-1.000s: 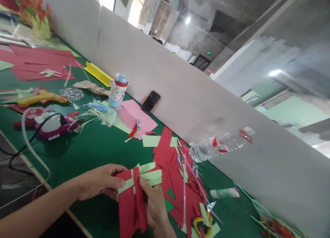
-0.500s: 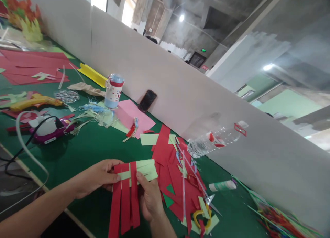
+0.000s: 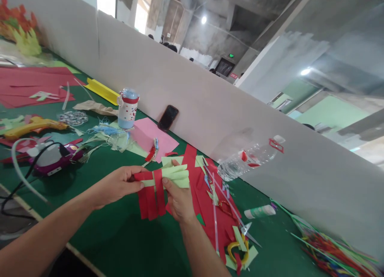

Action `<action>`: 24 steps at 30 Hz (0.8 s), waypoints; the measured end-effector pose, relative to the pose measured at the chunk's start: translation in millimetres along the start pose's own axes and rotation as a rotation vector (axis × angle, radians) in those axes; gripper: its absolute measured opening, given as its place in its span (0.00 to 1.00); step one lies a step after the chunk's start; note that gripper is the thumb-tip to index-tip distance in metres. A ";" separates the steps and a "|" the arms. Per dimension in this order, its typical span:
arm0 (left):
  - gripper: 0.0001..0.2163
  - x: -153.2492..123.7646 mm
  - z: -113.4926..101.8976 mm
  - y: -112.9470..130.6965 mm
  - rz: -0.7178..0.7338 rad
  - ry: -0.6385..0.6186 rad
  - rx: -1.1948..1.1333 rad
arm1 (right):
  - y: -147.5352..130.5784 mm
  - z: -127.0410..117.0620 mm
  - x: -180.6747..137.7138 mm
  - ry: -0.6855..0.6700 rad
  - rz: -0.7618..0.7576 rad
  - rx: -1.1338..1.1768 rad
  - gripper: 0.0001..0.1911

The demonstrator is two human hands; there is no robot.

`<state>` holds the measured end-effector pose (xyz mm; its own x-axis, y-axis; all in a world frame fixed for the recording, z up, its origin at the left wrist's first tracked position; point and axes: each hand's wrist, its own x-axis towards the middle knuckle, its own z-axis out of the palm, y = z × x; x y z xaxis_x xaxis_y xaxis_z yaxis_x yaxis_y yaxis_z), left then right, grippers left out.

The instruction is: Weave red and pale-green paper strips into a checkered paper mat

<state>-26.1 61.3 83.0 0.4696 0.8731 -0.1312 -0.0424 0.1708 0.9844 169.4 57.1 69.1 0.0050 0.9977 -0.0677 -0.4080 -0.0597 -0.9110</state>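
Between my two hands is a piece of woven paper strips (image 3: 152, 203), red strips crossing pale green ones. My left hand (image 3: 127, 183) pinches its left edge, where red and green overlap. On the other side my right hand (image 3: 180, 197) grips it, thumb on top near a red strip and fingers behind. The pale green ends (image 3: 177, 175) fan out to the right above that thumb. The red ends hang downward over the green table (image 3: 126, 237). Behind my right hand lies a heap of red paper (image 3: 207, 201).
Yellow-handled scissors (image 3: 240, 245) and a glue stick (image 3: 259, 211) lie to the right. A water bottle (image 3: 250, 161) and a phone (image 3: 168, 117) rest by the partition (image 3: 204, 105). A cup (image 3: 128, 109), a yellow glue gun (image 3: 36, 126) and a purple power strip (image 3: 55, 161) are left.
Both hands have lifted the woven strips up and slightly to the right. The red ends now look shorter, tilted away from me. The head view has shifted a little.
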 end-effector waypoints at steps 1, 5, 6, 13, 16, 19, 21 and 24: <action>0.12 0.3 -2.0 1.9 0.001 0.000 0.007 | 0.3 0.6 3.8 -0.012 -0.016 -0.026 0.30; 0.16 2.4 -8.0 4.3 -0.024 -0.029 0.042 | 2.8 1.0 12.7 -0.109 -0.029 -0.157 0.16; 0.16 4.0 -8.6 3.1 -0.033 -0.039 0.057 | 3.7 0.9 13.3 -0.127 -0.022 -0.175 0.14; 0.17 22.0 -5.1 -18.7 0.019 0.071 0.331 | 9.9 2.0 13.9 -0.131 -0.014 -0.208 0.15; 0.16 23.4 -7.5 -19.7 0.160 0.206 0.521 | 5.4 -8.3 19.4 -0.049 -0.073 -0.259 0.26; 0.14 19.2 -11.6 -17.9 0.380 0.394 0.749 | -3.2 -29.6 22.2 0.057 -0.124 -0.343 0.34; 0.12 13.8 -11.1 -22.3 0.563 0.466 0.892 | -8.3 -45.5 17.7 0.073 -0.130 -0.364 0.34; 0.10 1.6 -2.4 -41.9 0.821 0.438 1.075 | -11.6 -65.8 -0.3 0.075 -0.156 -0.440 0.30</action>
<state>-25.7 56.6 41.4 0.3249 0.6553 0.6820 0.6083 -0.6969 0.3798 234.3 55.4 52.9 0.1081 0.9917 0.0689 0.0283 0.0663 -0.9974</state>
